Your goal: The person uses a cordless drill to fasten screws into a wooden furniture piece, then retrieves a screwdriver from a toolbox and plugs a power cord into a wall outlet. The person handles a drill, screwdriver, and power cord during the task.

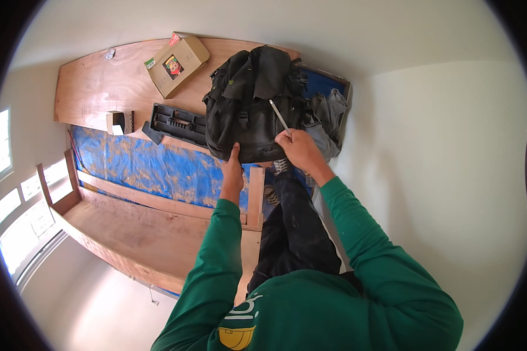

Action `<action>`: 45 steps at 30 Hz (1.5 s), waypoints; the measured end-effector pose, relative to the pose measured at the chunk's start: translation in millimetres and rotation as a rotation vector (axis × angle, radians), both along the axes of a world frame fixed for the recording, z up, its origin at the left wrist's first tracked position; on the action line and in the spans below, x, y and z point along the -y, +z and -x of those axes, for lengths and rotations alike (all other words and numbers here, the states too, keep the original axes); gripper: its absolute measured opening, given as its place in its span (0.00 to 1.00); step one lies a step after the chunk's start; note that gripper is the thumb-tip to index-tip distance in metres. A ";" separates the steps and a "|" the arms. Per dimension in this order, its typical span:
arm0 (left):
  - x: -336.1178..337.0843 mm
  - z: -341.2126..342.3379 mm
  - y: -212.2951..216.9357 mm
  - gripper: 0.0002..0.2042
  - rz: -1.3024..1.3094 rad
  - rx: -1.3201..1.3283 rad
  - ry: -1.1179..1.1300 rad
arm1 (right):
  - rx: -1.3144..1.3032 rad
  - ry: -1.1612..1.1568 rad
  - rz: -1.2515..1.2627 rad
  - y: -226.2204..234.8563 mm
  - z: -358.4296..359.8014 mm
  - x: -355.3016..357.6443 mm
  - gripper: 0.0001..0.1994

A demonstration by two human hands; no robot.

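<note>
Green sleeves reach up to a black backpack (252,102) on the wooden counter (99,88).
Left hand (233,167) presses the backpack's near edge; right hand (298,147) grips a thin metal rod (279,116) over it. Black tool tray (175,123) and cardboard box (177,63) lie left of it.

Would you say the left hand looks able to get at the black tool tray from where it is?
Probably yes: the left hand rests on the backpack's lower edge, and the tray lies just beside it on the board, uncovered.
</note>
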State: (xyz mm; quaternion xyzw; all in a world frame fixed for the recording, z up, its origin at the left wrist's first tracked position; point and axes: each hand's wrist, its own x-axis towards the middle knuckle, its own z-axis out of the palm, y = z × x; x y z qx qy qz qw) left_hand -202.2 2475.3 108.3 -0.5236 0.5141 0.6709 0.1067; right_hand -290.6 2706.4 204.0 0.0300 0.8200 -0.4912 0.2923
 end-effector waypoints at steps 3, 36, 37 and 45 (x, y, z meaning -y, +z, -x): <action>4.0 7.0 1.2 0.28 0.106 -0.035 -0.183 | -0.034 0.101 0.023 -4.2 14.4 8.2 0.18; -43.4 48.2 68.0 0.29 0.216 0.030 -0.523 | -0.499 0.272 -0.429 -120.1 264.9 83.1 0.26; -47.3 42.1 73.3 0.28 0.256 0.046 -0.533 | -0.429 0.270 -0.479 -120.5 268.1 89.2 0.25; -54.3 15.6 56.9 0.35 0.189 0.049 -0.392 | -0.660 0.214 -0.523 -171.8 257.3 101.9 0.24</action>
